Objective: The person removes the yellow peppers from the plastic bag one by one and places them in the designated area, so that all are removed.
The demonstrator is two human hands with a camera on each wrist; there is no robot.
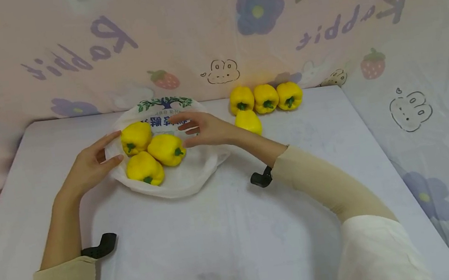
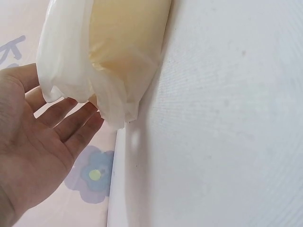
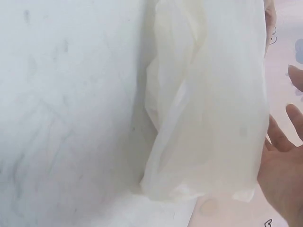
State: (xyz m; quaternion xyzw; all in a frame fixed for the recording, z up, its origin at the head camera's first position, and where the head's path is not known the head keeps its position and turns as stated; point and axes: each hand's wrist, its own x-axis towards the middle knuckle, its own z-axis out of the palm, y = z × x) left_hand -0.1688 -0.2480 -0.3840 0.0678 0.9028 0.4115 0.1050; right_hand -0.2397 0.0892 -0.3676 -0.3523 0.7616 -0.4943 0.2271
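A white plastic bag (image 1: 175, 185) with printed lettering and a tree stands with its mouth open upward. Three yellow bell peppers (image 1: 167, 150) with green stems sit together inside it. My left hand (image 1: 89, 168) is at the bag's left rim, thumb and fingers apart beside the peppers. In the left wrist view, the fingers of that hand (image 2: 78, 132) reach loosely behind the bag's wall (image 2: 66, 56). Over the bag's right side, my right hand (image 1: 208, 130) holds nothing, its fingers spread toward the nearest pepper. The right wrist view has its fingers (image 3: 279, 135) beside the bag (image 3: 222, 123).
Behind and right of the bag, three more yellow bell peppers (image 1: 265, 98) line up near the table's far edge. Another yellow bell pepper (image 1: 249, 122) lies in front of them, partly behind my right wrist. A patterned curtain (image 1: 202, 30) hangs behind the white table (image 1: 221, 252).
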